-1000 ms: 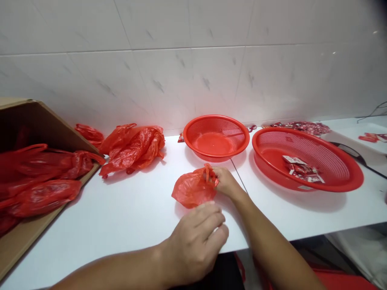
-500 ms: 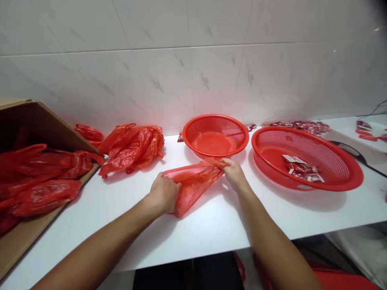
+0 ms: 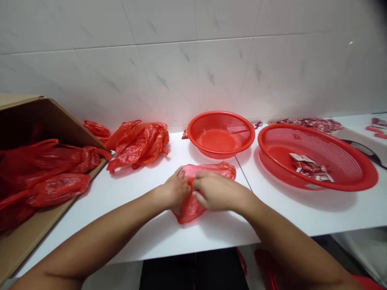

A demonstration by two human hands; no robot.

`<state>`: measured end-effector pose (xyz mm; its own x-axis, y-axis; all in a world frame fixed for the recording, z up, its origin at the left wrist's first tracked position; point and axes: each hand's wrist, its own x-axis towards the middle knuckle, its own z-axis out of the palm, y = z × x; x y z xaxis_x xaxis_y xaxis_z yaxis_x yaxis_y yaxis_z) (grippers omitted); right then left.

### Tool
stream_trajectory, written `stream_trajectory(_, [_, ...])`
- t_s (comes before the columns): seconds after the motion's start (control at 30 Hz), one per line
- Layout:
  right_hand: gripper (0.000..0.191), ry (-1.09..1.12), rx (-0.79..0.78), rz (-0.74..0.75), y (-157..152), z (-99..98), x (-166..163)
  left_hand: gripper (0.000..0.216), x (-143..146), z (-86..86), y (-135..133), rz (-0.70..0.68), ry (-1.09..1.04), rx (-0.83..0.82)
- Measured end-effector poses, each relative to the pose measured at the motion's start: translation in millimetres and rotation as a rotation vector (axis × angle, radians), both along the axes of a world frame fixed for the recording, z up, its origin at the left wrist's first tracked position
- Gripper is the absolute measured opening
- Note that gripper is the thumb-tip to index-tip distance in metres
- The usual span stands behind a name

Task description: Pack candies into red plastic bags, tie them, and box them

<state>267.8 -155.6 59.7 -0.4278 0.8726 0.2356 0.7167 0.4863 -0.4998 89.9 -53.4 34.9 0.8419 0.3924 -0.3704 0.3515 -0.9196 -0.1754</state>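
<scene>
A small red plastic bag [image 3: 211, 171] lies on the white table [image 3: 145, 209], just in front of the small red basket [image 3: 220, 133]. My left hand [image 3: 177, 191] pinches the bag's left part, fingers closed on the plastic. My right hand [image 3: 216, 191] rests over the bag's middle with its fingers curled onto the film, touching my left hand. Both hands meet at the bag's centre; the bag's lower end sticks out beneath them.
A large red basket [image 3: 356, 177] at the right holds several small packets [image 3: 308, 167]. A heap of red bags [image 3: 137, 143] lies at the back left. An open cardboard box [image 3: 33, 225] with red bags stands at the left. More packets [image 3: 314, 124] lie by the wall.
A second ago my right hand held the bag alone. My left hand then took its left end and stretched it out. Now my right hand has come back left and both grip the bag's middle.
</scene>
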Motion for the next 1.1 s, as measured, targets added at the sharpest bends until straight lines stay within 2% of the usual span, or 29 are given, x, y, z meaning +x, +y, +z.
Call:
stream_trajectory(0.1, [0.015, -0.323, -0.22, -0.267, 28, -42.0, 15, 0.054, -11, 11.2, -9, -0.055, 0.027, 0.045])
stream_trajectory(0.17, [0.039, -0.341, -0.277, -0.331, 33, -66.7, 32, 0.056, -23, 22.7, -8, -0.068, -0.044, -0.005])
stream_trajectory(0.27, [0.09, -0.301, -0.382, -0.323, 24, -90.3, 45, 0.063, -37, 48.2, -8, -0.126, -0.192, -0.11])
stream_trajectory(0.33, [0.112, -0.291, -0.425, -0.329, 20, -101.3, 44, 0.051, -37, 64.7, -15, -0.129, -0.363, -0.083])
stream_trajectory(0.4, [0.116, -0.271, -0.422, -0.371, 22, -111.1, 39, 0.024, -29, 71.2, -31, -0.082, -0.624, -0.049])
stream_trajectory(0.43, [0.11, -0.258, -0.418, -0.386, 25, -115.2, 36, 0.013, -23, 68.7, -41, -0.068, -0.738, -0.066])
stream_trajectory(0.5, [0.095, -0.259, -0.412, -0.368, 31, -120.2, 31, 0.017, -11, 52.4, -57, -0.1, -0.809, -0.161])
stream_trajectory(0.53, [0.092, -0.279, -0.418, -0.35, 33, -120.6, 29, 0.019, -5, 40.1, -61, -0.118, -0.751, -0.173])
stream_trajectory(0.6, [0.103, -0.345, -0.456, -0.348, 30, -117.0, 30, 0.023, 0, 13.0, -57, -0.045, -0.59, -0.086])
stream_trajectory(0.7, [0.12, -0.374, -0.469, -0.402, 13, -100.6, 36, 0.083, -8, -21.9, -33, 0.118, -0.46, 0.005])
stream_trajectory(0.77, [0.114, -0.394, -0.437, -0.402, -2, -82.5, 37, 0.103, -18, -37.5, -17, 0.157, -0.469, -0.017])
stream_trajectory(0.83, [0.094, -0.444, -0.399, -0.38, -15, -59.6, 33, 0.103, -28, -47.5, -9, 0.153, -0.506, -0.05])
stream_trajectory(0.9, [0.06, -0.461, -0.306, -0.38, -23, -37.0, 22, 0.103, -34, -53.4, -7, 0.135, -0.54, -0.077])
stream_trajectory(0.97, [0.03, -0.4, -0.157, -0.393, -27, -22.7, 7, 0.102, -36, -56.3, -6, 0.128, -0.558, -0.099])
stream_trajectory(1.03, [0.032, -0.3, -0.059, -0.403, -28, -23.8, -8, 0.098, -37, -57.1, -5, 0.124, -0.568, -0.119])
stream_trajectory(1.1, [0.055, -0.227, -0.118, -0.418, -27, -40.6, -18, 0.097, -39, -56.6, -3, 0.11, -0.569, -0.137])
